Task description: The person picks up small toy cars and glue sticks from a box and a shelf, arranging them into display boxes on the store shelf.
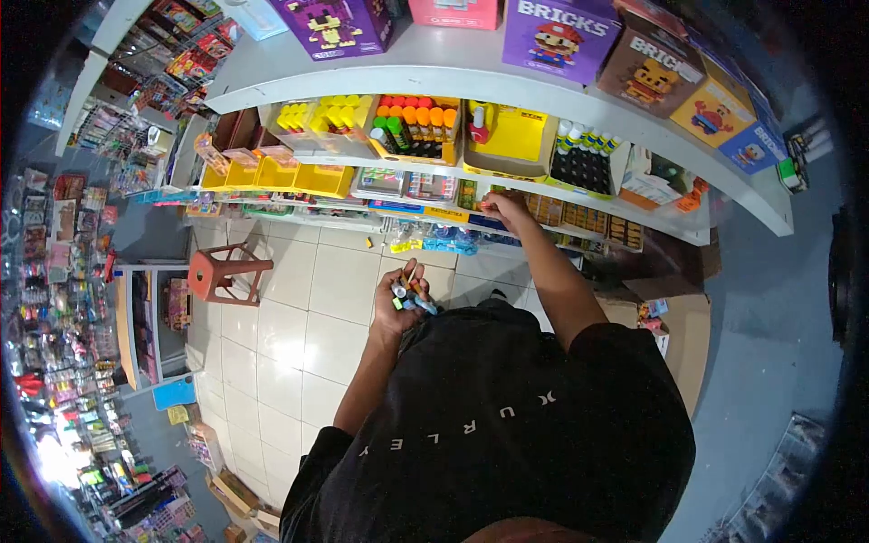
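My left hand (395, 310) is palm up above the floor, its fingers curled round a handful of small coloured items (412, 295). White, green, light blue and orange-brown pieces show among them; their kind is too small to tell. My right hand (509, 212) reaches to the lower shelf, fingers bent together at the small compartments. A bit of red-orange shows at its fingertips, and I cannot make out what it is. Beside that hand are rows of small yellow-and-dark boxes (579, 217) and a clear tray of small packs (432, 185).
Above stand glue bottles (579, 138), orange-capped bottles (430, 118) and a yellow box (518, 136). Boxes marked BRICKS (559, 41) line the top shelf. Yellow bins (272, 174) sit at left. A red stool (226, 273) stands on the tiled floor; a carton (683, 348) is at right.
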The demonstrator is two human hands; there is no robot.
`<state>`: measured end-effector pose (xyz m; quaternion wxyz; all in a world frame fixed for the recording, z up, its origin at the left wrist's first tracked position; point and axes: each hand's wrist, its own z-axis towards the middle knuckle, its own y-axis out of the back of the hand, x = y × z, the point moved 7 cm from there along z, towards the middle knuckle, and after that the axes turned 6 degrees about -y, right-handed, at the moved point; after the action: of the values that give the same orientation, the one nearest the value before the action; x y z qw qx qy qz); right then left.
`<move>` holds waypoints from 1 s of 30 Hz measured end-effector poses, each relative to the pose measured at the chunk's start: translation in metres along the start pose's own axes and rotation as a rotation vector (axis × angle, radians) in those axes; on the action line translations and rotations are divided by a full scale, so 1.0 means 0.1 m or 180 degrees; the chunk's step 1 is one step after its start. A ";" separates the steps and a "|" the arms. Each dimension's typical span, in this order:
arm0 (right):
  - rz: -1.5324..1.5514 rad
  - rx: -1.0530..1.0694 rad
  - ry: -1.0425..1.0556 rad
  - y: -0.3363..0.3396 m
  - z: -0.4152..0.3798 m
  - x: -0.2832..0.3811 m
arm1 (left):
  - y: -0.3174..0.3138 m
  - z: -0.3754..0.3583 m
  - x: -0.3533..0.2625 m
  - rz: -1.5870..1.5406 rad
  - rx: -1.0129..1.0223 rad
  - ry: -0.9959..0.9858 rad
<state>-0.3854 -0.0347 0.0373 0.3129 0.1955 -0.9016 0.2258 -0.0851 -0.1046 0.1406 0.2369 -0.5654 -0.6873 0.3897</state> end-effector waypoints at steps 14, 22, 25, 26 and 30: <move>-0.3814 -0.1057 0.1822 0.21 1.26 -0.14 | 0.10 -0.04 -0.09 -0.0207 -0.0009 -0.0280; -0.3378 -0.1228 0.2311 0.27 1.06 -0.15 | 0.22 -0.02 -0.13 -0.0213 -0.0229 -0.0343; -0.3480 -0.1875 0.2937 0.22 0.96 -0.09 | 0.21 0.00 -0.13 -0.0204 -0.0215 -0.0314; -0.3305 -0.1825 0.2995 0.23 0.97 -0.10 | 0.21 0.00 -0.13 -0.0193 -0.0187 -0.0300; -0.2994 -0.1463 0.2615 0.17 0.73 0.02 | 0.21 0.01 -0.12 -0.0199 -0.0188 -0.0286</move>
<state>-0.4302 -0.0601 -0.0172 0.7300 0.3944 -0.5529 -0.0766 -0.0698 -0.1156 0.1247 0.2011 -0.5323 -0.7257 0.3866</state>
